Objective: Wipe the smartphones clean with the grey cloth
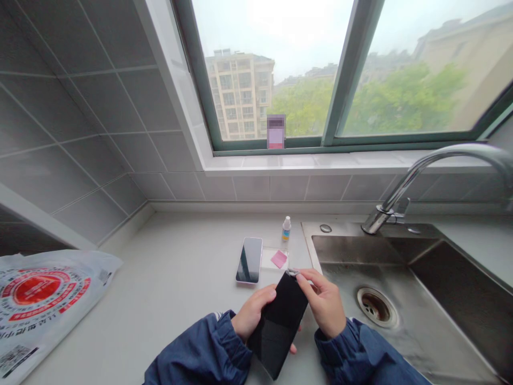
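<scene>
Soft daylight reaches us through the window (347,80) at the top, where the sky (280,27) burns nearly white and the trees (409,96) look hazy. The tiles (92,101) at upper left stay dimmer. We find glints on the tap (409,179), the left hand (253,311) and right hand (326,302) fairly sharp, wide-angle stretching toward the sides, and a pixelated patch (276,131) at upper middle.

Tons of bare counter (180,267) left of the phone (249,260), so you could slide through fine until the plastic bag (52,299). Right side's tighter: small bottle (286,230) near the sink (340,280), faucet (405,182) arching over the basin, and up close the left hand (252,313), right hand (326,302) and black device (280,321) kinda block the way.
</scene>
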### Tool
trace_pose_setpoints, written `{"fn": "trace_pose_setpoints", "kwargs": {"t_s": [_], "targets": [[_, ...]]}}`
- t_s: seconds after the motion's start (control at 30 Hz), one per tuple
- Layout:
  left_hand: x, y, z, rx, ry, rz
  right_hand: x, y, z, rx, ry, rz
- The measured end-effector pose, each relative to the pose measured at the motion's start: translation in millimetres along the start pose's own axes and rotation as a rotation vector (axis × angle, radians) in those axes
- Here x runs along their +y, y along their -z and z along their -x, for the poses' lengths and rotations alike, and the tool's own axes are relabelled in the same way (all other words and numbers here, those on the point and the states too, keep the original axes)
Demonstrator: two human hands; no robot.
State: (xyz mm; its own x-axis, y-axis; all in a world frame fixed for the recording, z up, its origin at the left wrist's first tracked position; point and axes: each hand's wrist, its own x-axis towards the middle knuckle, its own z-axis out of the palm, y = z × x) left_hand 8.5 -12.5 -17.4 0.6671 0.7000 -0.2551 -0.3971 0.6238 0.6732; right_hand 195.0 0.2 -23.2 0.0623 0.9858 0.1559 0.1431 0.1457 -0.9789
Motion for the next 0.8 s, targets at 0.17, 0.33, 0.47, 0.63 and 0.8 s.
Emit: {"fn": "trace_pose_setpoints", "kwargs": {"t_s": [0.17, 0.33, 0.47, 0.63, 0.8], "targets": [[-2, -2.1, -1, -0.005, 0.009, -0.024, -5, -2, 0, -0.060, -0.026, 0.026], [-3, -3.4, -2, 0.025, -0.018, -0.032, -10, -1, 0, -0.080, -0.044, 0.037], [-3, -3.1, 0, 0.034, -0.005, -0.039, -11, 2, -1, -0.075, -0.056, 0.043], [1, -2.4, 0, 0.062, -0.024, -0.020, -12, 4, -3, -0.045, -0.063, 0.034], [2, -3.0, -1, 0.122, -0.078, -0.010, -7, 5, -4, -0.008, -0.082, -0.005]]}}
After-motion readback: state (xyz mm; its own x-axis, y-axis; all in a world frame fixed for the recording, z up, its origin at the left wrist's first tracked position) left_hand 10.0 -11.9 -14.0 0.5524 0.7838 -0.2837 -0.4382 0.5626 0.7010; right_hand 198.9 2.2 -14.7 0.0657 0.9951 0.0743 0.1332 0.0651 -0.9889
